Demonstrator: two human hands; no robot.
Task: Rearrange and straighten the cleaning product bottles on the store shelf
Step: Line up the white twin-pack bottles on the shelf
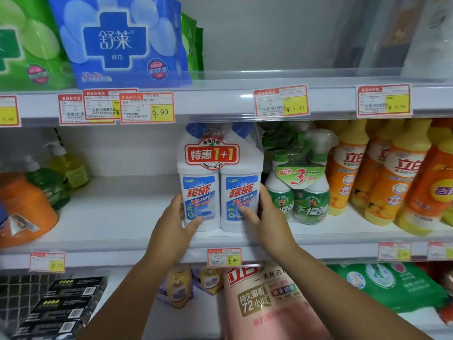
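Note:
A shrink-wrapped twin pack of white toilet cleaner bottles [219,177] with blue labels and blue caps stands upright on the middle shelf [117,217]. My left hand [175,229] grips its left side, thumb across the left bottle's front. My right hand [267,217] grips its right side, thumb on the right bottle's label. Right beside my right hand stands a green spray bottle pack [302,190].
Orange and yellow dish soap bottles [382,173] fill the shelf's right end. An orange jug [23,212] and green and yellow pump bottles [60,173] stand at the left. Blue and green packets [115,40] sit on the shelf above, refill pouches [267,305] and black boxes [61,307] below.

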